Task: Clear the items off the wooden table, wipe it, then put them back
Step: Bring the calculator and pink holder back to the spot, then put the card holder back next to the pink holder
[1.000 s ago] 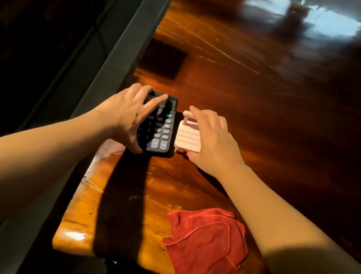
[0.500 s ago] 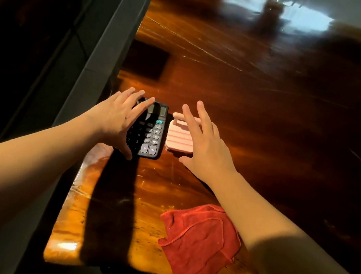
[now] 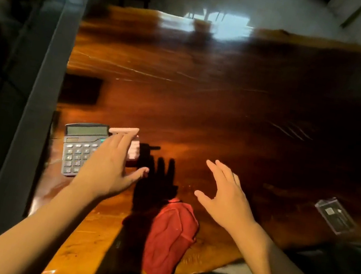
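Broadly, a large glossy wooden desk [image 3: 203, 107] fills the head view, its dark red-brown top reflecting window light at the far edge. Two bare forearms reach in from the bottom of the frame. On the near edge, between the arms, lies a crumpled red cloth [image 3: 169, 238], partly hanging over the rim. Near the left edge sits a grey calculator [image 3: 79, 148], flat with keys up, and just beside it on its right a small pink striped object [image 3: 133, 147], partly hidden by the fingers. The left hand [image 3: 109, 170] hovers above these two with fingers spread and nothing gripped; whether it touches them cannot be told. The right hand [image 3: 226, 199] floats over bare wood beyond the cloth, fingers apart and empty. Toward the right edge lies a small clear plastic case [image 3: 334, 216], well apart from the rest. Judging from the layout, the items sit on a shiny surface with the cloth set aside, so this looks like the putting-back stage. The next move probably calls for squaring up the calculator and pink object or fetching any remaining item.
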Demonstrator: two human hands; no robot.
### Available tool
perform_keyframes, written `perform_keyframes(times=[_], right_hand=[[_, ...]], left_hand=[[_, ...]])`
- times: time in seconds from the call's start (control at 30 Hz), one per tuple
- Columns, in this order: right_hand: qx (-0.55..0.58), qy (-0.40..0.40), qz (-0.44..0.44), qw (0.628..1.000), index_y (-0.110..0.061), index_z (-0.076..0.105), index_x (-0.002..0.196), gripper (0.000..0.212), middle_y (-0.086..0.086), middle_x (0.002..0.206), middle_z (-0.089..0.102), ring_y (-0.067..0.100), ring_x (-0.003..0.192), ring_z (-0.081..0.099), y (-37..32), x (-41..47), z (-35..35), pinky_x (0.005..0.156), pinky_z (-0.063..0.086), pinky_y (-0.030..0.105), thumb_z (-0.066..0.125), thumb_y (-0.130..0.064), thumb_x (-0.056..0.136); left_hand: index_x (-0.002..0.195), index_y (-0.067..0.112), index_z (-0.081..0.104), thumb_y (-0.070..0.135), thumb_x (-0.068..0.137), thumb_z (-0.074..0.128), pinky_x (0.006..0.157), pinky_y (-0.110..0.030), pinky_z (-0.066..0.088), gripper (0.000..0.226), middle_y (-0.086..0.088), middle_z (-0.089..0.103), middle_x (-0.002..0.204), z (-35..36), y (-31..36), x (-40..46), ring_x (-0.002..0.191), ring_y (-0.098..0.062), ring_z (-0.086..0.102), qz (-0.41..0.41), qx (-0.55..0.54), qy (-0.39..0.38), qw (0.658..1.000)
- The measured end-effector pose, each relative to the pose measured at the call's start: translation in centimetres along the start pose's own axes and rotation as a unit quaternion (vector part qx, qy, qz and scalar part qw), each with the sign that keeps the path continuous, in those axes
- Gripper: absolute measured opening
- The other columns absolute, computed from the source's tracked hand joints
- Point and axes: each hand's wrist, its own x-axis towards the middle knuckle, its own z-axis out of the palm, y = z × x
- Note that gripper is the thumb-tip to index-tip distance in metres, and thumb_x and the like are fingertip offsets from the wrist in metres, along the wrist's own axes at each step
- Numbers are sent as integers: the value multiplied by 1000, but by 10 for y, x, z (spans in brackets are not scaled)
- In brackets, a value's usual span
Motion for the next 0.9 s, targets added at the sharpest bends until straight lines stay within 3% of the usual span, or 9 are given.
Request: perform_keyframes(times=[0.3, 0.53, 0.77, 0.9], right_hand=[[51, 25, 134, 989, -40, 32, 154, 74, -8, 164, 27, 20, 150, 24, 152, -38, -61, 107, 45, 46, 67, -51, 89], [22, 37, 217, 975, -37, 27, 156, 83, -4, 165, 25, 25, 151, 19, 290, -56, -101, 109, 43, 49, 72, -48, 87], [-49, 36, 265, 962, -25, 18, 160, 100, 7, 167, 24, 31, 154, 14, 386, -50, -117, 122, 22, 54, 79, -42, 82], [-31, 16, 280, 959, -20, 17, 159, 107, 10, 164, 29, 31, 151, 23, 415, -40, -116, 119, 30, 51, 83, -38, 78]], left_hand=[[154, 13, 35, 53, 82, 73, 110, -42, 40, 90, -11, 48, 145, 110, 132, 42, 135, -32, 44, 35, 24, -142, 989], [159, 24, 20, 63, 84, 64, 114, -42, 38, 95, -7, 39, 156, 190, 217, 82, 142, -29, 36, 24, 46, -243, 969], [160, 25, 14, 61, 88, 61, 117, -45, 35, 93, -4, 32, 161, 248, 279, 104, 149, -28, 27, 18, 101, -283, 954], [160, 23, 13, 61, 89, 60, 120, -48, 31, 93, -4, 27, 164, 267, 290, 105, 152, -29, 21, 2, 134, -295, 946]])
